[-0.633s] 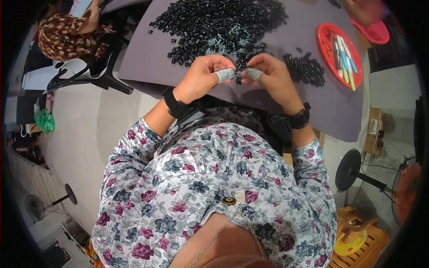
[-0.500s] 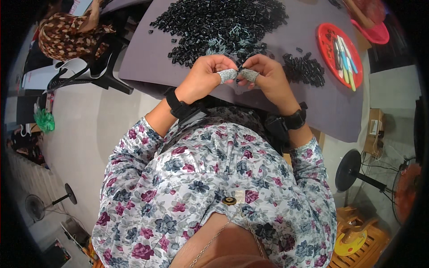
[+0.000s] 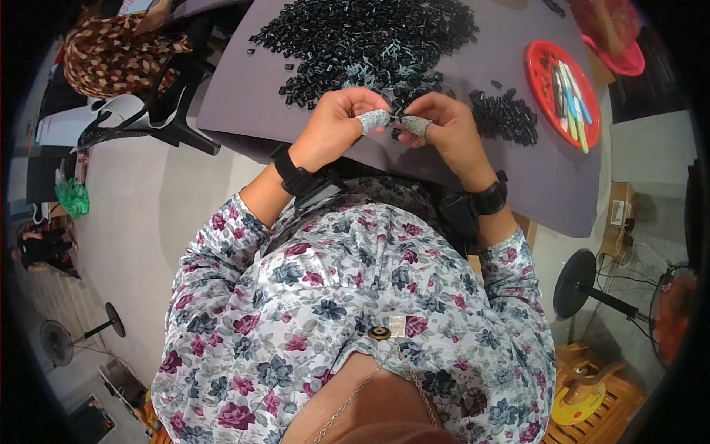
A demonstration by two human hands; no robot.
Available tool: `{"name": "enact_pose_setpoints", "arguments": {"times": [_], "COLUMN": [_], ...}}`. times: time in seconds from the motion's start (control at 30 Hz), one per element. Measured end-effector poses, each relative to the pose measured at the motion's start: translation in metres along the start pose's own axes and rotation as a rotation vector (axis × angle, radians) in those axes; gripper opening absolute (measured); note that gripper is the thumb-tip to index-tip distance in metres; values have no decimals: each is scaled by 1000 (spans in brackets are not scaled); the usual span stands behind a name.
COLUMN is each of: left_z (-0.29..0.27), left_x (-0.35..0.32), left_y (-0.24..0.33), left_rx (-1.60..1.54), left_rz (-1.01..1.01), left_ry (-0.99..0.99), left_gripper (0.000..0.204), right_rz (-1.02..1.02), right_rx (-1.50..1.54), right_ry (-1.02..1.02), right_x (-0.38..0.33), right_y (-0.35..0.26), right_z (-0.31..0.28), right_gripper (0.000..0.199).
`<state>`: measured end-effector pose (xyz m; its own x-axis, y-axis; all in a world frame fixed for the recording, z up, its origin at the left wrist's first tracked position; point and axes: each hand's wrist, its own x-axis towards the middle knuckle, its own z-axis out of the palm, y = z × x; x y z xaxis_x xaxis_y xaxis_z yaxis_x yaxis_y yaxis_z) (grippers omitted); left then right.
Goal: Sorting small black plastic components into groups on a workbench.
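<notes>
My left hand [image 3: 334, 127] and my right hand [image 3: 455, 137] meet over the near edge of the table, both pinched on a small black plastic piece [image 3: 396, 116]. Each thumb wears a pale grey wrap. Just under my right fingertips a second small black piece [image 3: 396, 134] shows; whether those fingers hold it I cannot tell. Beyond my hands spreads a large heap of small black pieces [image 3: 333, 41], with thin grey-green bits [image 3: 362, 75] lying on it. To the right of my right hand is a smaller pile of black pieces [image 3: 506, 118].
A round red tray [image 3: 534, 53] at the right holds slim tools with white, blue and green handles [image 3: 573, 100] and dark bits. Another person's arm [image 3: 603, 29] is at the far right by a pink basket [image 3: 629, 61]. A black chair [image 3: 177, 129] stands left of the purple-grey table [image 3: 551, 192].
My left hand has shifted slightly left and up. The dark piece beneath my right fingertips shows more plainly. At the far right, the other person's arm has moved down over the pink basket.
</notes>
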<state>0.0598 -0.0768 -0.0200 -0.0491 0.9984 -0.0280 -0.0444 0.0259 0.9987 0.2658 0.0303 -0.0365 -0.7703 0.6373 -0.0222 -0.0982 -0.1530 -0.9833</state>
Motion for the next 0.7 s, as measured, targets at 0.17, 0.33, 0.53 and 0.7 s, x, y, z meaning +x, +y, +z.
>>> {"name": "enact_pose_setpoints", "arguments": {"times": [0.17, 0.33, 0.53, 0.7], "left_z": [-2, -8, -13, -12], "left_x": [1, 4, 4, 0], "left_y": [-5, -7, 3, -4], "left_rx": [3, -50, -118, -114], "left_rz": [-11, -13, -153, -162], "left_ry": [-63, -183, -264, -212], "left_gripper": [17, 24, 28, 27], "right_rz": [-13, -13, 38, -30], "right_rx": [-72, -94, -20, -284], "right_ry": [-80, -161, -233, -155], "right_x": [2, -3, -11, -13], "right_y": [2, -6, -10, -1], "right_z": [2, 5, 14, 19], "right_gripper": [12, 25, 30, 23]}}
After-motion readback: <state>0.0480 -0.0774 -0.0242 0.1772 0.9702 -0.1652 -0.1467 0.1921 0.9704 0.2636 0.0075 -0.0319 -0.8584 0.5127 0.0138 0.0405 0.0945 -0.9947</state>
